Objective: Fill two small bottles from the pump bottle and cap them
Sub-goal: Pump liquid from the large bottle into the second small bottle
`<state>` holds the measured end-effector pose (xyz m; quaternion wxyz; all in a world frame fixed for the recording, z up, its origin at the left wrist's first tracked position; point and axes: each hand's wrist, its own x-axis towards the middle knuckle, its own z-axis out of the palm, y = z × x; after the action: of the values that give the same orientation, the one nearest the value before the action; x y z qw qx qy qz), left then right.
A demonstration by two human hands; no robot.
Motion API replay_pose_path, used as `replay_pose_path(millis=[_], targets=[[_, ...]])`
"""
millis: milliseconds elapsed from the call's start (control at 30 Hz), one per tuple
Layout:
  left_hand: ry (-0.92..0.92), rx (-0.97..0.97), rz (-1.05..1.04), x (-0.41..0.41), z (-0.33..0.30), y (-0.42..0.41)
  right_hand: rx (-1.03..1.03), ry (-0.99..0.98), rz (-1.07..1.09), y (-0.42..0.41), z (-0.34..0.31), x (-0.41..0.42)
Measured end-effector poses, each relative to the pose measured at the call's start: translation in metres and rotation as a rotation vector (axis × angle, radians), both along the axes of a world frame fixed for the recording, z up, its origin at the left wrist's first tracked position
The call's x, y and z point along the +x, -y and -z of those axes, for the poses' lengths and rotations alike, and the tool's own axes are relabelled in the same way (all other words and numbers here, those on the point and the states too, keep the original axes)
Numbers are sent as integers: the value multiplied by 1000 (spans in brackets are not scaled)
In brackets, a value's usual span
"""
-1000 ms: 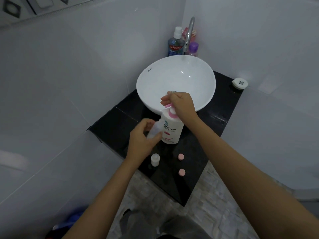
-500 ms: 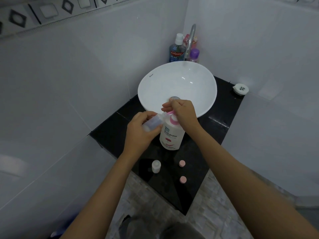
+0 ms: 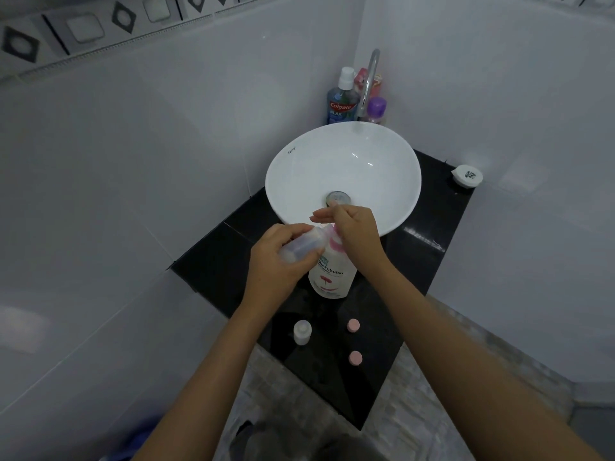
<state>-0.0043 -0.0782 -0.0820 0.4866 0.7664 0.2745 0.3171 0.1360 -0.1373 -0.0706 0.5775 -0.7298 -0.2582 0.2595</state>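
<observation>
The pump bottle point(image 3: 332, 277) stands on the black counter point(image 3: 429, 261) just before the sink point(image 3: 289, 191). Our right hand point(image 3: 356, 232) lies flat on its pump; our left hand point(image 3: 279, 264) grips a small bottle point(image 3: 304, 247), tilted toward the spout. A second small bottle point(image 3: 302, 332) and two pink caps point(image 3: 353, 326) sit nearer us.

I count 2 small bottles: 1 point(image 3: 301, 248) lies tilted in my left hand point(image 3: 276, 261), and 1 point(image 3: 302, 332) stands on the black bench point(image 3: 429, 227). There is 1 pump bottle point(image 3: 332, 277) under my right hand point(image 3: 356, 232). I see 2 pink caps point(image 3: 353, 325), 1 near point(image 3: 355, 357) and 1 farther. There is 1 white sink point(image 3: 382, 181) and 1 tap point(image 3: 370, 78). Behind the sink stand 3 other bottles point(image 3: 342, 101). 1 small white round thing point(image 3: 467, 175) sits in the corner.
</observation>
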Motion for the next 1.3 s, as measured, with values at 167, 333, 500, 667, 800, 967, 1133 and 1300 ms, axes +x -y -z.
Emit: replay_pose_path(millis=[167,333,500,667,800,967,1133,1300], targets=[[-13,-63,12,0,5,0,-55,65,19,3,12,-4],[22,-94,18,-2,-2,0,-55,94,-6,2,-1,3],[38,-91,22,-3,-4,-1,-13,75,22,0,-5,3],[33,-132,15,-1,-1,2,-8,54,22,1,3,0],[-6,-148,19,-1,3,0,-38,82,11,3,12,-3],[33,-158,14,-1,-3,-1,-63,124,0,2,0,5],[47,-142,21,-1,-6,-2,-41,105,19,1,-5,3],[8,-157,20,0,0,-1,-32,60,26,2,4,-1]])
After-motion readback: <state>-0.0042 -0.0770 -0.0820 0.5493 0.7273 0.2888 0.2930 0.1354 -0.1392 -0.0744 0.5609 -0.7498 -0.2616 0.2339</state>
